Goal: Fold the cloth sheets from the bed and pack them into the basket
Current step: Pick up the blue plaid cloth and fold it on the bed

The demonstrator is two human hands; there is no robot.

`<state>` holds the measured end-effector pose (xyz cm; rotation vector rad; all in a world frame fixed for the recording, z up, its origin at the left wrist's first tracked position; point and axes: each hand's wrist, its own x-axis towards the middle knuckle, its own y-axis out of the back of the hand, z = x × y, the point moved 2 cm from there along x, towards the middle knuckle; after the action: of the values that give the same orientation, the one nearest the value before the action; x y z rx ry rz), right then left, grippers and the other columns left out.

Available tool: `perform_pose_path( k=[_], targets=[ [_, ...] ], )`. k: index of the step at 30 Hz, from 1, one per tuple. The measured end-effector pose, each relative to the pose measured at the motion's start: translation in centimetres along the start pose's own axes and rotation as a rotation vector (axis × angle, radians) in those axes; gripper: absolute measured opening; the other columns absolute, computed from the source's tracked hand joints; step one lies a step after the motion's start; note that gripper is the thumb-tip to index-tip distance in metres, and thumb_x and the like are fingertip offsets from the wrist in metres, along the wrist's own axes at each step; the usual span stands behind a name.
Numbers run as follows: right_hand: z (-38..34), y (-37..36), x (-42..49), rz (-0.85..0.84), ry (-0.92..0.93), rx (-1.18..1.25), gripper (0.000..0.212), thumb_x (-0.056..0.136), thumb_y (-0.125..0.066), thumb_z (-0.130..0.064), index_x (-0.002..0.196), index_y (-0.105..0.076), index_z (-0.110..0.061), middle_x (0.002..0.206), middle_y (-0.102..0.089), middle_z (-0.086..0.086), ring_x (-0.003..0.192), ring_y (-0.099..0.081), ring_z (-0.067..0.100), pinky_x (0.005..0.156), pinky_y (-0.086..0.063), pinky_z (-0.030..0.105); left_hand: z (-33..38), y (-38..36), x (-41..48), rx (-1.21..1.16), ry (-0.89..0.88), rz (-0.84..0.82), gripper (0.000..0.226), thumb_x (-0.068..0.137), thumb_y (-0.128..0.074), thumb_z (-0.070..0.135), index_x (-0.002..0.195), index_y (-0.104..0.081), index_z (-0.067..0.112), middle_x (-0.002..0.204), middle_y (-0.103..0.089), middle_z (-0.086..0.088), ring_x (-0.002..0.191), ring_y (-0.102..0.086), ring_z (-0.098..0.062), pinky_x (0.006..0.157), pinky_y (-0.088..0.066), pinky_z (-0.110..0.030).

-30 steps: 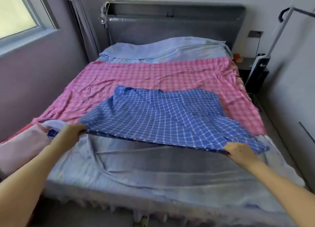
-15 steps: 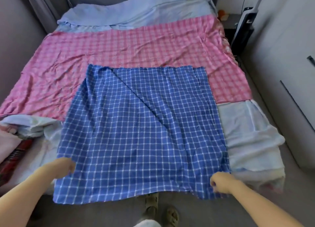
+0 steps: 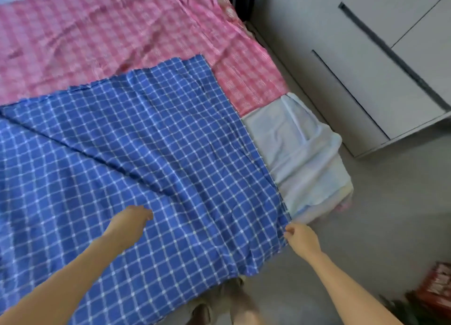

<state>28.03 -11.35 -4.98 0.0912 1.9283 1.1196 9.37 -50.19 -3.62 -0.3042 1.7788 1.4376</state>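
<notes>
A blue cloth sheet [image 3: 136, 158] with a white grid check lies spread over the near part of the bed, creased by a long diagonal fold, overlapping a pink checked sheet [image 3: 102, 32] at its far edge, its near edge hanging over the foot of the bed beside a pale blue sheet [image 3: 302, 154]. The left hand [image 3: 131, 221] rests on the blue cloth, its fingers blurred so their curl cannot be told; the right hand [image 3: 301, 235] pinches the cloth's right edge. No writing is readable.
</notes>
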Motion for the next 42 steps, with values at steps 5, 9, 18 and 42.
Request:
perform_pose_path(
  k=[5, 9, 18, 42],
  targets=[
    [2.2, -2.7, 4.4, 0.136, -0.148, 0.245, 0.019, 0.096, -0.050, -0.015, 0.107, -0.061, -0.005, 0.099, -0.067, 0.011, 0.089, -0.062, 0.026, 0.070, -0.045, 0.033, 9.6, 4.3, 8.8, -0.004, -0.182, 0.161, 0.044, 0.093, -0.042, -0.003, 0.131, -0.050, 0.019, 0.122, -0.053, 0.000, 0.107, -0.053, -0.019, 0.081, -0.052, -0.031],
    [4.1, -5.5, 6.2, 0.230, -0.211, 0.376, 0.020, 0.090, -0.062, -0.020, 0.109, -0.061, -0.013, 0.100, -0.064, 0.001, 0.092, -0.062, 0.021, 0.066, -0.040, 0.026, 17.6, 6.5, 15.3, 0.043, -0.353, 0.266, 0.045, 0.094, -0.042, -0.003, 0.134, -0.047, 0.016, 0.124, -0.053, -0.001, 0.117, -0.043, -0.022, 0.092, -0.046, -0.034],
    [6.2, -7.4, 7.4, 0.272, -0.203, 0.362, 0.025, 0.080, -0.073, -0.028, 0.098, -0.061, -0.016, 0.096, -0.056, -0.002, 0.095, -0.050, 0.020, 0.071, -0.038, 0.027, 27.5, 8.2, 23.0, 0.472, -0.548, 0.314, 0.046, 0.094, -0.052, 0.031, 0.137, -0.040, 0.022, 0.132, -0.047, -0.005, 0.121, -0.042, -0.026, 0.099, -0.038, -0.036],
    [7.5, -2.0, 9.5, 0.119, -0.309, -0.264, 0.016, 0.085, -0.062, -0.025, 0.073, -0.052, -0.025, 0.089, -0.063, -0.005, 0.094, -0.055, 0.021, 0.083, -0.033, 0.032, 24.1, 17.5, 29.3, 0.425, -0.413, 0.232, 0.024, 0.096, -0.050, 0.026, 0.112, -0.063, 0.014, 0.115, -0.061, -0.009, 0.105, -0.056, -0.031, 0.078, -0.045, -0.039]
  ],
)
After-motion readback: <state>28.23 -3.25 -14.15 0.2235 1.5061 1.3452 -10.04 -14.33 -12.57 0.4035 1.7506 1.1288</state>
